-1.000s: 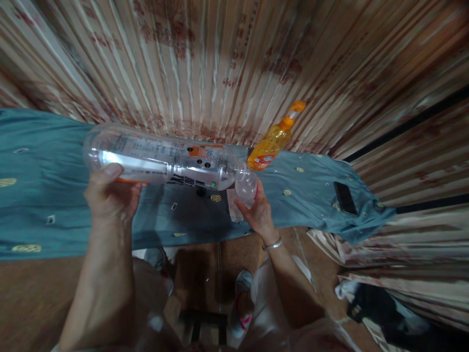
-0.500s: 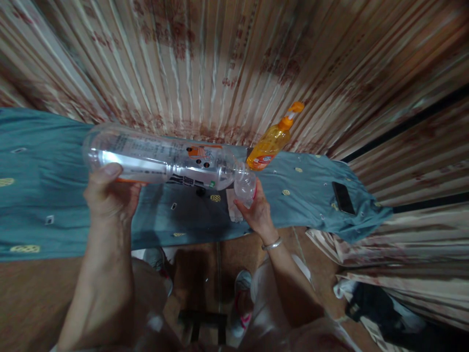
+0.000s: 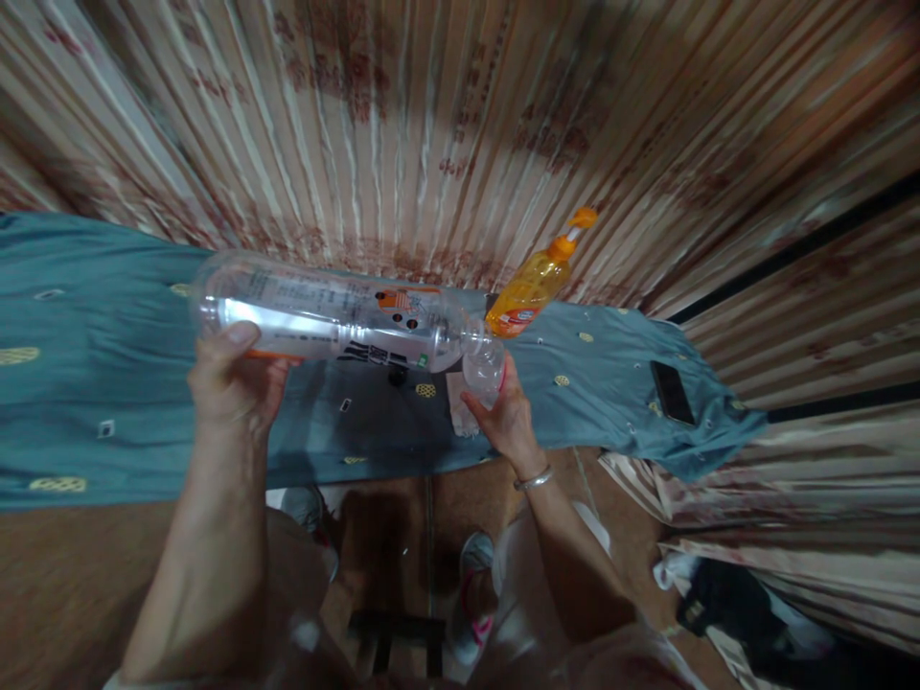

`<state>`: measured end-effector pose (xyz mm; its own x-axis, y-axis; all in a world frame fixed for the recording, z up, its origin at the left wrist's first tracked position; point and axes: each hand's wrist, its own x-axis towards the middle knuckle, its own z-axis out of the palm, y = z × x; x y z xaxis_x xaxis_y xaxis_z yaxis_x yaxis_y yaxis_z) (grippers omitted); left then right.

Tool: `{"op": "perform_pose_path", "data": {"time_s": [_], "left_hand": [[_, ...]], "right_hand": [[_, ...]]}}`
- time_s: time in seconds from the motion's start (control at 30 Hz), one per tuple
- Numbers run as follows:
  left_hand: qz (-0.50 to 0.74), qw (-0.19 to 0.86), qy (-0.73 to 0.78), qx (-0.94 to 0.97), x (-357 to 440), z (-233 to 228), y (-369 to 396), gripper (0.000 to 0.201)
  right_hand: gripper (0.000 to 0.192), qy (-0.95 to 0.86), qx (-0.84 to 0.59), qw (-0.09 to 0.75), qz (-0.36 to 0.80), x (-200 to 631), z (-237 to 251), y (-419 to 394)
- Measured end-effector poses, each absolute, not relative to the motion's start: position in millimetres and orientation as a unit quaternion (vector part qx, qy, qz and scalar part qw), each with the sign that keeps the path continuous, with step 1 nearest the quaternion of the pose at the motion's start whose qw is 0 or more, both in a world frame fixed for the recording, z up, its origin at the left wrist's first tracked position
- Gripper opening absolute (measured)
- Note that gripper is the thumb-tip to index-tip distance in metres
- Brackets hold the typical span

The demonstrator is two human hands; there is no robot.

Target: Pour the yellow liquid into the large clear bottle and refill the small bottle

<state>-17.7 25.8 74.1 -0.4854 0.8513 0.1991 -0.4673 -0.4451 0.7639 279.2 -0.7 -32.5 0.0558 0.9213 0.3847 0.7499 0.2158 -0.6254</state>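
My left hand (image 3: 234,383) grips the base end of a large clear plastic bottle (image 3: 331,321) with a printed label, held almost level above the table. The bottle's neck points right and meets the mouth of a small clear cup (image 3: 483,369). My right hand (image 3: 507,422), with a metal bangle at the wrist, holds that cup from below. Both hands are raised over a table covered with a teal cloth (image 3: 107,383) dotted with yellow motifs.
An orange detergent bottle (image 3: 536,283) with an orange cap stands at the table's back edge. A black phone (image 3: 672,391) lies on the cloth at the right. Striped curtains (image 3: 431,125) hang behind. Below are my knees, shoes and a brown floor.
The large bottle and my left hand have shifted slightly right; its neck stays at the cup. My right hand has barely moved.
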Motion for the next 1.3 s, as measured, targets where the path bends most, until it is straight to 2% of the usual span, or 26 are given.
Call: {"op": "perform_pose_path", "data": {"time_s": [1.3], "left_hand": [[0.786, 0.415, 0.324, 0.324, -16.7, 73.9, 26.0, 0.067]], "right_hand": [[0.098, -0.676, -0.625, 0.374, 0.116, 279.2, -30.3, -1.3]]}}
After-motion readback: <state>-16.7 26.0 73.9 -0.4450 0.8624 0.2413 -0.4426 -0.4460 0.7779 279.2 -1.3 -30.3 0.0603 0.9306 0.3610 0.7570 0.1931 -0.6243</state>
